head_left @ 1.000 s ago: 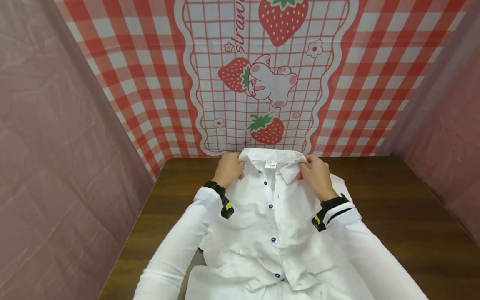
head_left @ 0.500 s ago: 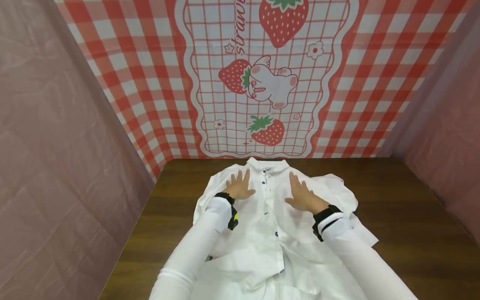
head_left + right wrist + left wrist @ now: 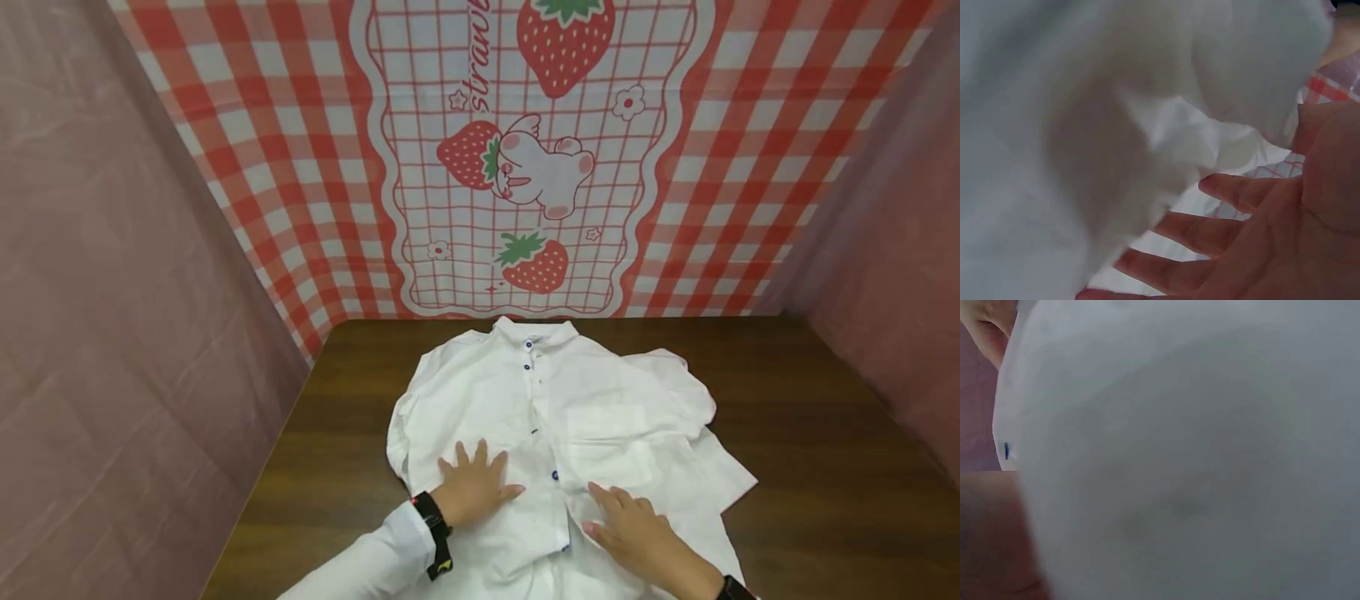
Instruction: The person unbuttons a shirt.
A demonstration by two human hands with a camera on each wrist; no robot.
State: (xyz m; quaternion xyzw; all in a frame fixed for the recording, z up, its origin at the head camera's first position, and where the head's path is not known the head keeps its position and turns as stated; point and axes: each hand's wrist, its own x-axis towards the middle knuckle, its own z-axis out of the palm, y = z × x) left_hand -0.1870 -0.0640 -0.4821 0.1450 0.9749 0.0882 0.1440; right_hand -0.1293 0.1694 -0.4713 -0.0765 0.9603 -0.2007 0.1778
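A white button-up shirt (image 3: 472, 392) lies front side up, its collar (image 3: 536, 332) toward the back and small dark blue buttons down the middle. My left hand (image 3: 474, 492) rests on the left half of the shirt, fingers spread. On the right half, below the chest pocket, my right hand (image 3: 633, 533) lies with its fingers extended. White fabric (image 3: 1179, 437) fills most of the left wrist view, blurred. The right wrist view shows straight fingers of the right hand (image 3: 1254, 231) against the shirt cloth (image 3: 1116, 125).
The shirt lies on a dark brown wooden table (image 3: 810, 417). Behind the table hangs a red-and-white checked cloth (image 3: 300, 150) with strawberry prints. Pinkish curtains (image 3: 135, 333) hang at both sides. The shirt's right sleeve area (image 3: 675, 383) is bunched.
Both hands have let go of the collar and slid down the shirt front toward the body. The collar has dropped from raised to flat, and the shirt lies more spread out.
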